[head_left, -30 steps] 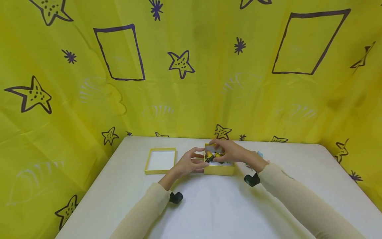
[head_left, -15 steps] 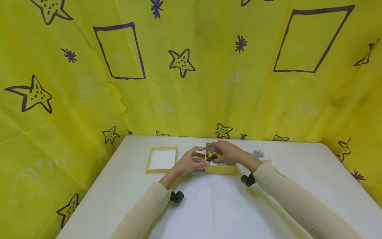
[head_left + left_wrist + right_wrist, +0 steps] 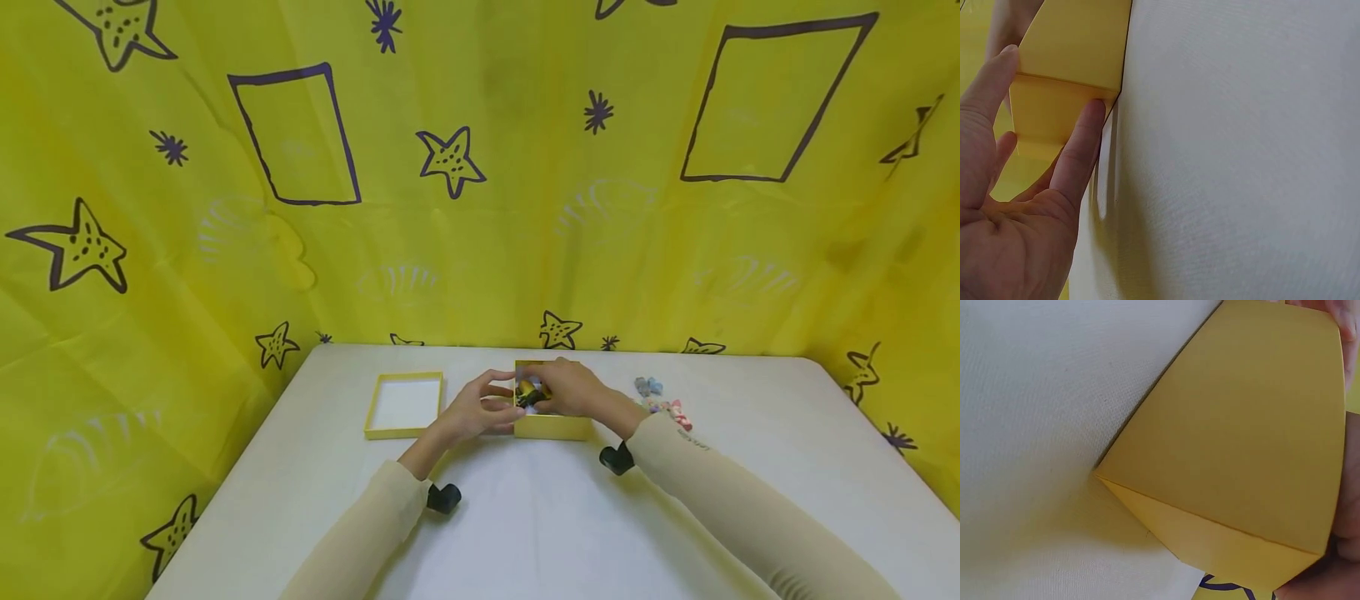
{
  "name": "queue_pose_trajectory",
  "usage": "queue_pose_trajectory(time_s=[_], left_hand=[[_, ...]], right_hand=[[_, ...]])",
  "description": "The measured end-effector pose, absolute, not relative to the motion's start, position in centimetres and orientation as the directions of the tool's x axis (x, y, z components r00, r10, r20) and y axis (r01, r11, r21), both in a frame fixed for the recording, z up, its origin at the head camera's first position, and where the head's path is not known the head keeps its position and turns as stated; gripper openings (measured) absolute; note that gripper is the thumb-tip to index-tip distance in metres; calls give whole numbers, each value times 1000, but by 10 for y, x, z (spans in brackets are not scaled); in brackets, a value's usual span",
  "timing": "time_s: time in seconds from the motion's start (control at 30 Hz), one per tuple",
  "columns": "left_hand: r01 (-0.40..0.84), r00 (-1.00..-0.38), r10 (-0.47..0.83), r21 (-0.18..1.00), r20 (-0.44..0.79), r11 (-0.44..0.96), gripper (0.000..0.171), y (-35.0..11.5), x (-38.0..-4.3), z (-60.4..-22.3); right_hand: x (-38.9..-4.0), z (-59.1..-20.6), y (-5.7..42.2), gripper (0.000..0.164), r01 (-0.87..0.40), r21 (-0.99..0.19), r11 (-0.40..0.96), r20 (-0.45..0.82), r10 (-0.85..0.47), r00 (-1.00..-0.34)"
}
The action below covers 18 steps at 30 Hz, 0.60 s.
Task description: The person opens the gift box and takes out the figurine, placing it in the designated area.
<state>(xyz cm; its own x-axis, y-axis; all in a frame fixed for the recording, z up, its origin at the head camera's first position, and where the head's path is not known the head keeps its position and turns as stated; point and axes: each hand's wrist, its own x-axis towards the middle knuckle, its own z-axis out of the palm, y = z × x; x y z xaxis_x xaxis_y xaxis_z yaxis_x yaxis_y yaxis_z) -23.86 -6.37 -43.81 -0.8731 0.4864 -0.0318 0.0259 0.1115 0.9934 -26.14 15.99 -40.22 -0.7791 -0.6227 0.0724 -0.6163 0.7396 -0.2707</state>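
A yellow open box (image 3: 552,427) stands on the white table, with small yellow-and-dark objects (image 3: 530,395) inside; their kind is too small to tell. My left hand (image 3: 468,408) has its fairly straight fingers against the box's left side. In the left wrist view, the left hand's fingertips (image 3: 1093,109) touch the yellow wall. My right hand (image 3: 576,389) reaches into the box from the right, its fingers bent down beside the yellow-and-dark objects. The box wall hides most of the right fingers in the right wrist view, so their hold is unclear.
A shallow yellow lid (image 3: 405,432) with a white inside lies to the left of the box. Several small blue, grey and pink objects (image 3: 678,414) lie on the white table (image 3: 480,533) to the right. Behind hangs a yellow curtain (image 3: 510,250) with stars.
My right hand has moved slightly left and deeper over the box, covering more of the yellow-and-dark objects. The small items on the right have come into fuller view. The left hand stays put.
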Motion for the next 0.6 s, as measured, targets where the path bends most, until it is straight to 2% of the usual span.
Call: queue_pose_trajectory(time_s=[0.27, 0.6], left_hand=[[34, -875, 483, 994, -23, 108, 62, -64, -236, -437], [20, -867, 497, 996, -28, 91, 63, -63, -235, -433]], right_hand=[[-260, -402, 156, 54, -628, -200, 752, 87, -625, -776], [-257, -404, 157, 48, -597, -234, 768, 115, -587, -801]])
